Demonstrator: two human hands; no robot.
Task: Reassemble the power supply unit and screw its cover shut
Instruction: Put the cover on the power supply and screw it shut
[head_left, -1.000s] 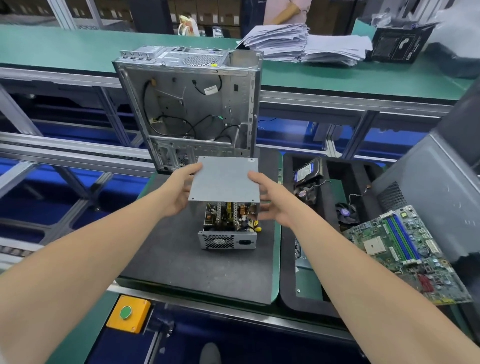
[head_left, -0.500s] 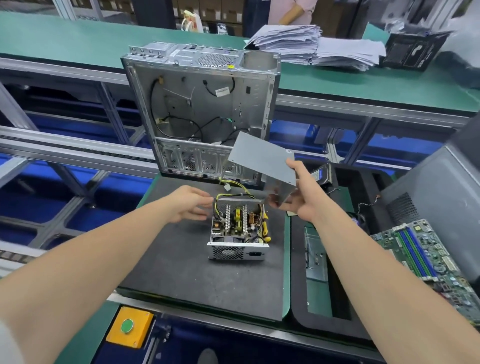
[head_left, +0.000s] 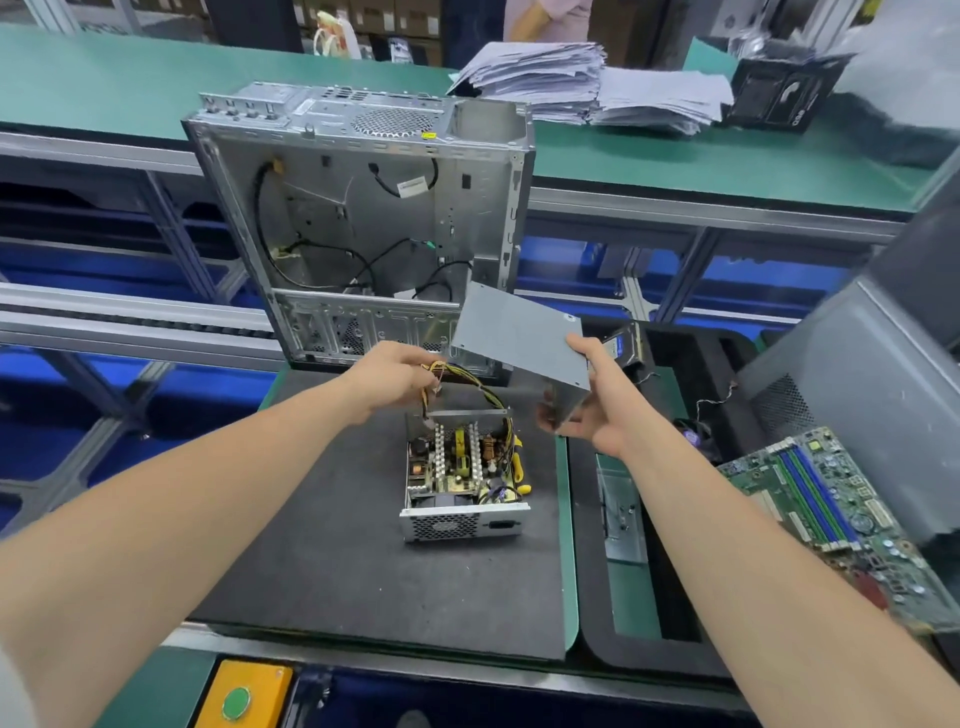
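The power supply unit (head_left: 463, 478) sits open on the dark mat (head_left: 332, 561), its circuit board and coils showing, vent grille facing me. My right hand (head_left: 597, 410) grips the grey metal cover (head_left: 519, 343), tilted up and held to the right of and above the unit. My left hand (head_left: 397, 376) pinches the yellow and black cable bundle (head_left: 467, 376) at the unit's far end.
An empty computer case (head_left: 363, 218) stands upright just behind the mat. A black foam tray (head_left: 649, 649) on the right holds a hard drive (head_left: 621, 343) and small parts. A motherboard (head_left: 852, 519) leans at far right. Paper stacks (head_left: 597, 88) lie on the green bench beyond.
The cover came off the top of the unit and now hangs tilted in my right hand alone. My left hand let go of it and took hold of the cables.
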